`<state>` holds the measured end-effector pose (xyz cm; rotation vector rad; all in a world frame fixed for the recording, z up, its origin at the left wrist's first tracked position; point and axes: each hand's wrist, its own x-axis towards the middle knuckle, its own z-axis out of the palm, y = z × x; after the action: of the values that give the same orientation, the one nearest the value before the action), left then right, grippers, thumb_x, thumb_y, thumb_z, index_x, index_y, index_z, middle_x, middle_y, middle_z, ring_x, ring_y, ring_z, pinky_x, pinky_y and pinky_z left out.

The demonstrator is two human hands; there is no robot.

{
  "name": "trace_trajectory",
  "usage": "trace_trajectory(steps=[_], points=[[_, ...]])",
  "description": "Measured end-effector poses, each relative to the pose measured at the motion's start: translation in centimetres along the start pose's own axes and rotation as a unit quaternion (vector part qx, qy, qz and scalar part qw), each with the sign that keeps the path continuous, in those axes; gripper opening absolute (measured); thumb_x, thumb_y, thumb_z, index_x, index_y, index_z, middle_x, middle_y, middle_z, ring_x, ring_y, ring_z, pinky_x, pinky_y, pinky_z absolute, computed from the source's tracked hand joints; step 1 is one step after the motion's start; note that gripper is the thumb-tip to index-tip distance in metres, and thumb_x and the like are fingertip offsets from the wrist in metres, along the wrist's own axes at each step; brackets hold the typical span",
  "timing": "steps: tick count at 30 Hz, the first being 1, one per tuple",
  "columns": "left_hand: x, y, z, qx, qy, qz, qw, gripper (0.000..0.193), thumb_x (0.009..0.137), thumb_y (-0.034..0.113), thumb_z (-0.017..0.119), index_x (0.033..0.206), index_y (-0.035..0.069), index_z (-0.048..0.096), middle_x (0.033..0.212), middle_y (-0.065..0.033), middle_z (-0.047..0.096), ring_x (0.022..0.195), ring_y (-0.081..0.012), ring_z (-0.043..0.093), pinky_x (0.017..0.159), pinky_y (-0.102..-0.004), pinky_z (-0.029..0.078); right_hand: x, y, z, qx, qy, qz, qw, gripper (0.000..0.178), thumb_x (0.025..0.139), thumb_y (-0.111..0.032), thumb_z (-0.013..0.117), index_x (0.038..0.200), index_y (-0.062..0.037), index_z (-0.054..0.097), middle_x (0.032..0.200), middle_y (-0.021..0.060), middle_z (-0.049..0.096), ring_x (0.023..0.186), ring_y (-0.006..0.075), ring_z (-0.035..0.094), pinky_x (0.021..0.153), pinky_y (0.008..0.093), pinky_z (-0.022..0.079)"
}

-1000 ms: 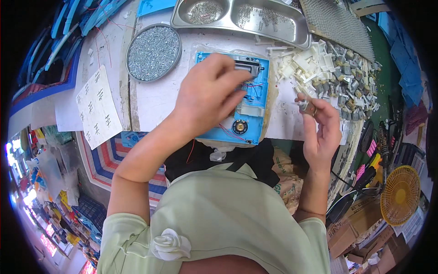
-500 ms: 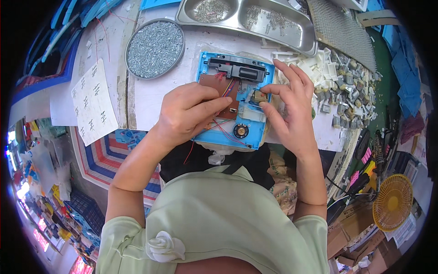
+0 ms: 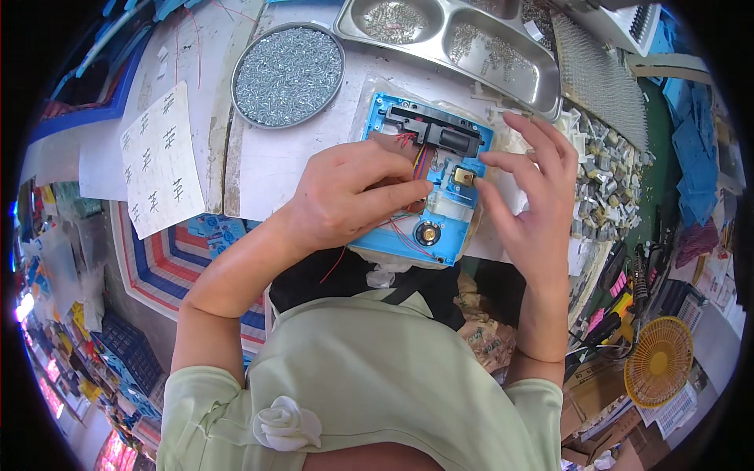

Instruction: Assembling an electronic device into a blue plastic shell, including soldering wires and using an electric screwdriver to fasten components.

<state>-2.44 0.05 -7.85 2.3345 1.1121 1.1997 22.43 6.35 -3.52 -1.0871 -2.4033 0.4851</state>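
Observation:
In front of me lies a blue plastic housing (image 3: 450, 253), its inside facing up. A black slotted mechanism (image 3: 436, 129) spans its far end, and a round speaker (image 3: 428, 233) sits at the near end. My left hand (image 3: 349, 192) covers much of the brown circuit board (image 3: 385, 143), fingers closed over it. Coloured wires (image 3: 423, 163) run down to those fingertips; what is pinched there is hidden. Beside the small metal motor (image 3: 463, 177) at the housing's right, my right hand (image 3: 538, 188) is open, thumb and fingers apart and holding nothing.
A round tray of small metal screws (image 3: 289, 74) stands at the far left, beside a sheet with handwriting (image 3: 163, 161). Beyond the housing is a steel compartment tray (image 3: 503, 59). Small metal motors (image 3: 605, 177) and white plastic parts pile up at the right. A yellow fan (image 3: 658, 361) stands lower right.
My right hand has come off the motor and moved slightly right, leaving the motor uncovered. My left fingers have shifted across the circuit board toward the motor. The whole view has moved slightly.

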Motion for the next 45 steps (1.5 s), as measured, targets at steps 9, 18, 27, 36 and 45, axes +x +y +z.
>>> trace_trajectory(steps=[9, 18, 27, 36, 45], points=[[0.4, 1.3, 0.6, -0.203, 0.082, -0.228, 0.949, 0.021, 0.084, -0.003, 0.074, 0.105, 0.001, 0.077, 0.086, -0.0125, 0.072, 0.076, -0.0225, 0.07, 0.065, -0.0326, 0.056, 2.0, -2.0, 4.1, 0.019, 0.036, -0.069, 0.997, 0.029, 0.068, -0.007, 0.082, 0.095, -0.0099, 0.072, 0.135, 0.0094, 0.063, 0.131, 0.0397, 0.047, 0.102, 0.0489, 0.044], [-0.7, 0.6, -0.5, -0.135, 0.096, -0.267, 0.949, 0.019, 0.093, -0.001, 0.068, 0.11, -0.001, 0.076, 0.084, -0.0083, 0.071, 0.072, -0.0123, 0.066, 0.062, -0.0241, 0.051, 0.9, -0.7, 4.8, 0.011, 0.107, -0.084, 0.991, 0.021, 0.069, -0.001, 0.083, 0.086, -0.0067, 0.072, 0.12, 0.0103, 0.071, 0.122, 0.0376, 0.054, 0.087, 0.0415, 0.052], [-1.4, -0.3, -1.1, 0.151, 0.135, -0.176, 0.963, 0.025, 0.089, -0.005, 0.068, 0.114, -0.001, 0.07, 0.108, -0.0145, 0.068, 0.071, -0.0159, 0.064, 0.065, -0.0305, 0.05, -0.5, -0.1, 4.1, 0.059, 0.13, -0.016, 0.99, 0.017, 0.071, -0.006, 0.084, 0.084, -0.0082, 0.073, 0.116, 0.008, 0.073, 0.12, 0.0343, 0.055, 0.097, 0.0431, 0.046], [4.0, 1.9, 2.4, -0.075, -0.016, -0.159, 0.984, 0.016, 0.097, 0.0, 0.064, 0.112, -0.002, 0.069, 0.091, -0.0074, 0.071, 0.075, -0.0127, 0.07, 0.06, -0.0263, 0.056, -0.4, 1.0, 3.5, 0.176, 0.144, -0.008, 0.974, 0.018, 0.071, -0.008, 0.085, 0.084, -0.0067, 0.073, 0.114, 0.0065, 0.074, 0.119, 0.0314, 0.056, 0.1, 0.0433, 0.044], [4.4, 2.5, 1.9, -0.21, -0.032, -0.345, 0.914, 0.008, 0.096, 0.0, 0.066, 0.102, -0.004, 0.07, 0.089, -0.0056, 0.069, 0.067, -0.0094, 0.067, 0.058, -0.0244, 0.055, -2.8, -0.3, 2.8, 0.031, 0.125, -0.004, 0.992, 0.019, 0.07, -0.012, 0.086, 0.085, -0.0095, 0.074, 0.13, 0.0084, 0.068, 0.126, 0.0358, 0.049, 0.097, 0.0438, 0.044]])
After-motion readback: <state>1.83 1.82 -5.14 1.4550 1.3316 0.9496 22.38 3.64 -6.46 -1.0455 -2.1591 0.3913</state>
